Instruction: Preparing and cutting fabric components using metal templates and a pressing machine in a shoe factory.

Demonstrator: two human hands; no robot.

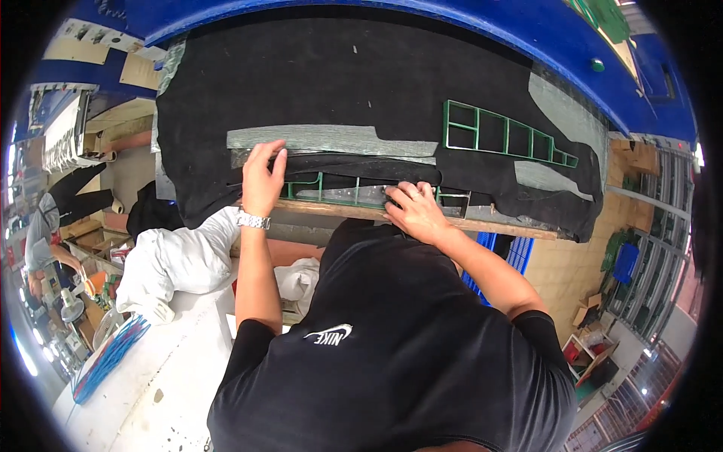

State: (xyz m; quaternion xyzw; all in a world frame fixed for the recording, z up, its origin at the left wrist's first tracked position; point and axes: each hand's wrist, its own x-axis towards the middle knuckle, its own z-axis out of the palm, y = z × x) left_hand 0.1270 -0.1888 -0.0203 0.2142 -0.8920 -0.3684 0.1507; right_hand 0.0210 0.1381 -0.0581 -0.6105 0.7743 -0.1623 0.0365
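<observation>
A black sheet of soft material (pixel 301 83) lies over a scuffed grey board, with cut-out gaps showing the grey. Close to the board's near edge sits a green metal cutting die (pixel 349 202), partly hidden by my right hand (pixel 418 213). The fingers of that hand bend down onto the die's frame beside a folded black strip (pixel 361 166). My left hand (pixel 262 181), with a metal watch at its wrist, is over the left end of this strip, thumb apart from the fingers. A second green cutting die (pixel 504 135), ladder-like and stepped, rests farther right on the sheet.
A blue machine beam (pixel 422 21) arches along the far side. A wooden strip (pixel 497 226) edges the board in front of me. White cloth (pixel 177 260) and a bundle of blue cords (pixel 113 358) lie on a white table at the left. Metal racks stand right.
</observation>
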